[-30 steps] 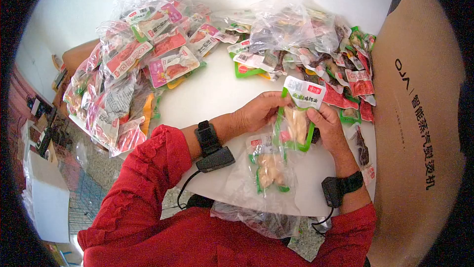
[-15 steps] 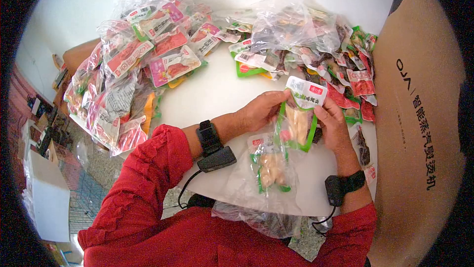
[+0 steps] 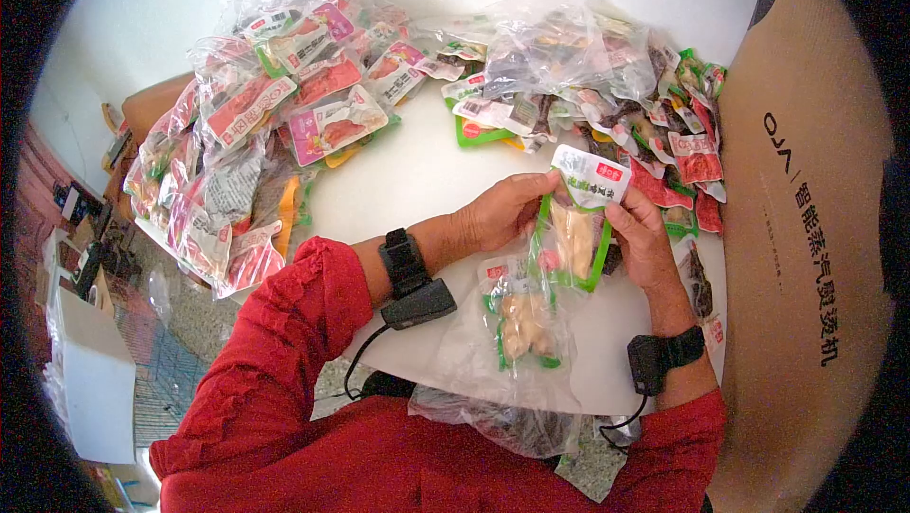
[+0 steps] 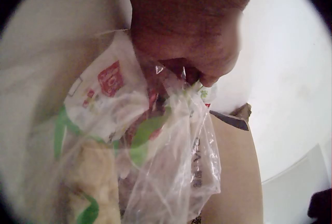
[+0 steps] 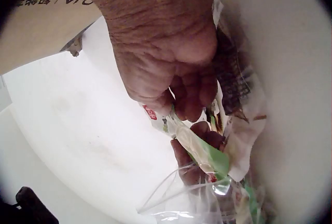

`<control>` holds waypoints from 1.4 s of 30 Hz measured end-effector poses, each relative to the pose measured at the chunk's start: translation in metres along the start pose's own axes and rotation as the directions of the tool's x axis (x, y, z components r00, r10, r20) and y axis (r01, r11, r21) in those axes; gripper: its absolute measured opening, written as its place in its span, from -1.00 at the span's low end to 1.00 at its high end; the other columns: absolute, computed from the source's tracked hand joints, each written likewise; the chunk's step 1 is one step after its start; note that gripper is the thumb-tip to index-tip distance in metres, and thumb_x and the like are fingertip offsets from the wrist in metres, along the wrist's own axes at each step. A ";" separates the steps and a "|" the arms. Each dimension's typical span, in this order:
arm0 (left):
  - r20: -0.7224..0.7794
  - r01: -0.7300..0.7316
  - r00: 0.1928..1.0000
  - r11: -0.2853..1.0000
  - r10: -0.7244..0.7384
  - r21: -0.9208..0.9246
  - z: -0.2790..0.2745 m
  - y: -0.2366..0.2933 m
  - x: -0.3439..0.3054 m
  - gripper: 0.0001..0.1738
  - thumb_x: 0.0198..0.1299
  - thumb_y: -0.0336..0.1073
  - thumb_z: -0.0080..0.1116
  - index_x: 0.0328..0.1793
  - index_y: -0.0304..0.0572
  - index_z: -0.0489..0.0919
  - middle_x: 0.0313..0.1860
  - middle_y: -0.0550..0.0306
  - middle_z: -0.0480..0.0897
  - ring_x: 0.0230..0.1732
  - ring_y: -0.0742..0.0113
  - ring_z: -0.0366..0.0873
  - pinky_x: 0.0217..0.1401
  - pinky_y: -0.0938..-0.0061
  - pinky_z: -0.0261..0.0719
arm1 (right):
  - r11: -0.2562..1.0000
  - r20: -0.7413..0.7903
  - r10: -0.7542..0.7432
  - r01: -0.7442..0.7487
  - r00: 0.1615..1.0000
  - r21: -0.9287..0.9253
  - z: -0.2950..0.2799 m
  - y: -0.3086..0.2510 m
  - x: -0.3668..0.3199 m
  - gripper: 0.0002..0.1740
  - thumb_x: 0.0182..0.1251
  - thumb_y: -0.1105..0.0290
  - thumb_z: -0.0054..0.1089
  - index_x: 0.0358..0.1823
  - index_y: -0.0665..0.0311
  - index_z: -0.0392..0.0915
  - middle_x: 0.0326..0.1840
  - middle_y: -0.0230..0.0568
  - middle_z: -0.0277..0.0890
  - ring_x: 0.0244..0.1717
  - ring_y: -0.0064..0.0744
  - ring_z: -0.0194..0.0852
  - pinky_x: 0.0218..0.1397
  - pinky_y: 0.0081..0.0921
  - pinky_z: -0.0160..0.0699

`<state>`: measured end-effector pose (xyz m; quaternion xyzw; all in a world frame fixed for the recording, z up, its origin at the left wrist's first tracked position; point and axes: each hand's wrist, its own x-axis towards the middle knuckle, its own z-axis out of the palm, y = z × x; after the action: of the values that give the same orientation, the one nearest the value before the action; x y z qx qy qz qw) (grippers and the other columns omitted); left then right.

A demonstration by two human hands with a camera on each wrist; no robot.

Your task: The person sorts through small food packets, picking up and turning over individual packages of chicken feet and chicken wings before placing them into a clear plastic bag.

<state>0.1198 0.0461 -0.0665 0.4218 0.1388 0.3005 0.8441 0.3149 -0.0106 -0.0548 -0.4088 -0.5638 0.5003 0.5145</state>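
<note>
Pinching the green-edged packet (image 3: 576,233) right of centre, the left hand (image 3: 502,216) and right hand (image 3: 650,240) grip its edges; the right sits slightly higher than a second ago, the packet apparently not yet released. Below, a clear bag (image 3: 469,366) holds another packet (image 3: 523,325).

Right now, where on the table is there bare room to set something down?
Widest: the tabletop between the left pile, right pile and left hand. A smaller patch lies between the lower bag and right wristband. Both piles are crowded.
</note>
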 end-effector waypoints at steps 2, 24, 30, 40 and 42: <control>-0.013 0.022 1.000 1.000 -0.023 -0.018 0.002 0.001 -0.001 -0.50 0.24 -0.06 -0.18 0.06 -0.39 0.34 0.06 -0.05 0.43 0.07 0.21 0.39 0.19 0.37 0.29 | 1.000 -0.004 0.019 -0.019 1.000 0.020 -0.001 0.001 0.000 -0.70 0.21 0.30 0.01 -0.06 0.25 0.43 -0.18 -0.39 0.45 -0.20 -0.60 0.38 -0.12 -0.61 0.38; -0.004 0.039 0.999 0.998 -0.039 0.051 0.000 -0.002 0.000 -0.51 0.23 -0.05 -0.16 0.06 -0.36 0.34 0.03 -0.04 0.45 0.03 0.23 0.42 0.15 0.40 0.34 | 0.982 -0.042 0.056 -0.047 0.998 0.185 0.000 -0.001 -0.001 -0.73 0.22 0.31 -0.03 -0.09 0.25 0.42 -0.20 -0.39 0.46 -0.19 -0.55 0.41 -0.14 -0.58 0.41; -0.009 0.032 0.999 0.999 -0.031 0.034 0.002 -0.001 -0.001 -0.52 0.23 -0.05 -0.14 0.04 -0.36 0.36 0.02 -0.04 0.46 0.02 0.24 0.43 0.15 0.40 0.34 | 0.963 -0.038 0.055 -0.043 0.998 0.267 -0.003 0.003 0.001 -0.75 0.20 0.35 0.01 -0.12 0.26 0.44 -0.21 -0.39 0.47 -0.18 -0.56 0.40 -0.05 -0.56 0.35; -0.008 0.043 0.999 0.999 -0.043 -0.029 0.002 0.000 0.000 -0.59 0.23 -0.07 -0.14 -0.04 -0.30 0.40 -0.09 0.03 0.51 -0.10 0.31 0.47 0.00 0.45 0.42 | 0.953 -0.061 0.068 -0.047 0.996 0.299 -0.004 0.003 0.002 -0.74 0.20 0.33 0.00 -0.11 0.27 0.43 -0.19 -0.36 0.47 -0.17 -0.53 0.41 -0.06 -0.55 0.37; 0.011 0.064 0.998 0.997 -0.063 -0.054 -0.008 -0.005 0.004 -0.58 0.22 -0.09 -0.12 -0.01 -0.33 0.38 -0.04 -0.02 0.49 -0.03 0.23 0.46 0.11 0.37 0.37 | 0.953 -0.061 0.066 -0.044 0.996 0.298 -0.003 0.001 0.001 -0.73 0.21 0.33 -0.01 -0.10 0.27 0.43 -0.19 -0.36 0.47 -0.16 -0.52 0.42 -0.07 -0.55 0.39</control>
<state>0.1210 0.0510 -0.0756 0.3956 0.1400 0.2752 0.8650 0.3176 -0.0086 -0.0559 -0.3599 -0.4524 0.5787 0.5753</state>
